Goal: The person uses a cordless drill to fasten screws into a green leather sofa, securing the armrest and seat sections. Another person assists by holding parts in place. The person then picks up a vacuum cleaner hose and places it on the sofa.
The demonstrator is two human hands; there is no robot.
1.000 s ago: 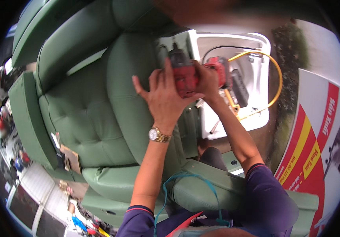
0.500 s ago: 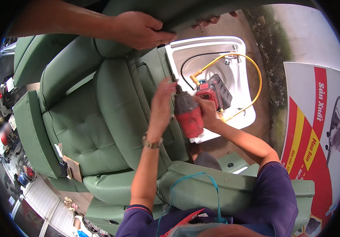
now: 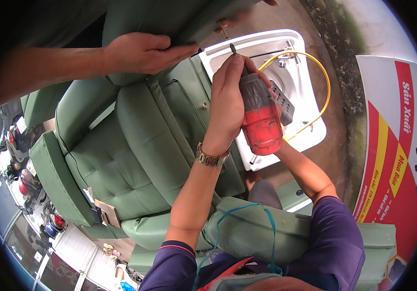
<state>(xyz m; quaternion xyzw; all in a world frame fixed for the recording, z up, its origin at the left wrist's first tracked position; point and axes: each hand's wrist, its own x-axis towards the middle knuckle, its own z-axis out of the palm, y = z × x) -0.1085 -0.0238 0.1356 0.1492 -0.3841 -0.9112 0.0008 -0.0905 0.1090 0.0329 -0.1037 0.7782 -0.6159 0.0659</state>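
A red and black cordless impact driver point(image 3: 261, 123) is held up in front of me, its nose and bit pointing away. My left hand point(image 3: 228, 99), with a metal watch at the wrist, is closed around the nose, thumb and fingers near the bit point(image 3: 233, 48). Behind the tool my right hand point(image 3: 284, 150) grips the handle; its fingers are mostly hidden by the body. Beyond the bit, another person's hand point(image 3: 145, 52) lies against a raised green padded seat part point(image 3: 140, 22). That person's other hand point(image 3: 235, 22), blurred, is beside a thin screw point(image 3: 224, 31).
A green padded reclining chair point(image 3: 106, 160) fills the left and middle. A white washbasin point(image 3: 310, 97) with a yellow hose point(image 3: 327, 92) stands at the right. A red and white sign point(image 3: 395, 145) leans by the wall. Parked motorbikes point(image 3: 29, 179) line the far left.
The driver has come up closer to the view, bit farther forward. My left hand, blurred beside the nose before, is now closed around it. The other person's near hand has shifted left and down.
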